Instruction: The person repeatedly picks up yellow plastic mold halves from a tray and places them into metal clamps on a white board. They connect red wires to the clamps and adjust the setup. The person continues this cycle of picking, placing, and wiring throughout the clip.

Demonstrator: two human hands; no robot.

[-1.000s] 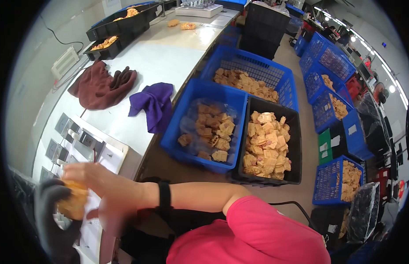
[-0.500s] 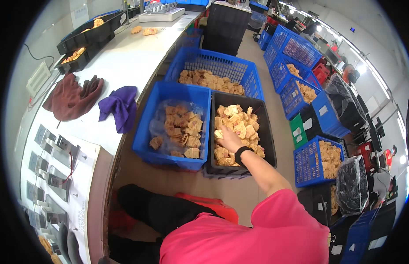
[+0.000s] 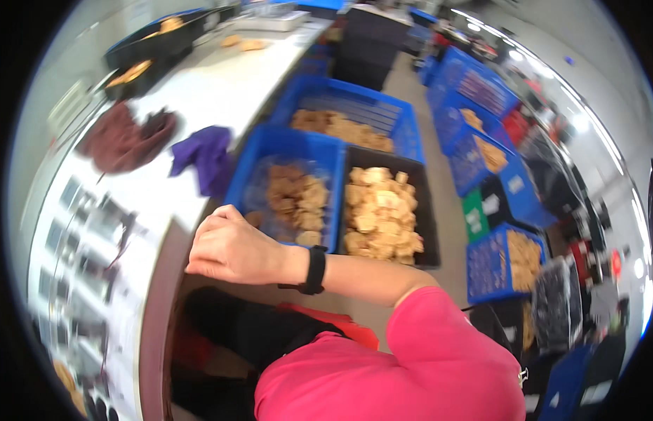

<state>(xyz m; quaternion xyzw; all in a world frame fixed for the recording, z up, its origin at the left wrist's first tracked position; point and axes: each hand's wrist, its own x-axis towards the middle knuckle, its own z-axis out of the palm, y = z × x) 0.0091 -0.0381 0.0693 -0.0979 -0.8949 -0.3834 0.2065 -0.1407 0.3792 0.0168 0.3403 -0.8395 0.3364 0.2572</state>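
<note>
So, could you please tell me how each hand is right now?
Left hand: barely in view; cannot be told.
Right hand: curled; whether holding anything cannot be told.

The white table (image 3: 217,88) has a purple cloth (image 3: 208,156) at its right edge, a maroon cloth (image 3: 123,142) farther in; the black bin (image 3: 422,189) holds tan (partly yellowish) pieces (image 3: 381,214).
</note>
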